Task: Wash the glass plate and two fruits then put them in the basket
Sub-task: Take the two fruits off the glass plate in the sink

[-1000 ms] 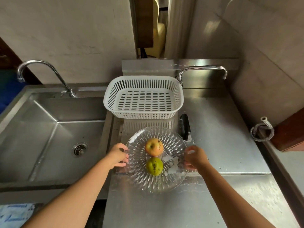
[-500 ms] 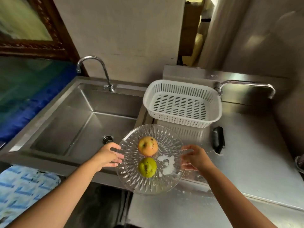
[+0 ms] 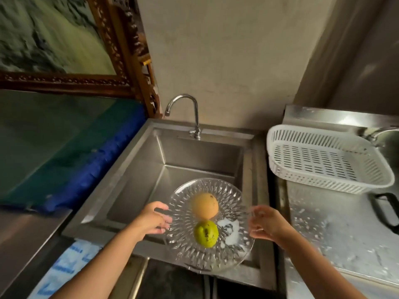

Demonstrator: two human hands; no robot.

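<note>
I hold the plate [image 3: 231, 199] with both hands, my left hand [image 3: 153, 220] pinched on its left rim and my right hand [image 3: 266, 223] gripping the right rim, the two hands set apart across its width. The plate hangs in the air above the near right part of the sink [image 3: 138, 175], its near edge reaching out past the sink's front lip. Two fruits sit on it in a line: the orange fruit [image 3: 205, 206] farther from me, the green fruit [image 3: 206, 234] nearer, the two just touching. A white smear lies on the glass beside the green one. The tap [image 3: 190, 111] stands at the back of the sink, with its spout curving to the left. To the right, the white basket [image 3: 323, 156] rests on the wet steel counter [image 3: 345, 234], well apart from the plate. A carved wooden frame [image 3: 127, 50] leans on the wall at the upper left.
</note>
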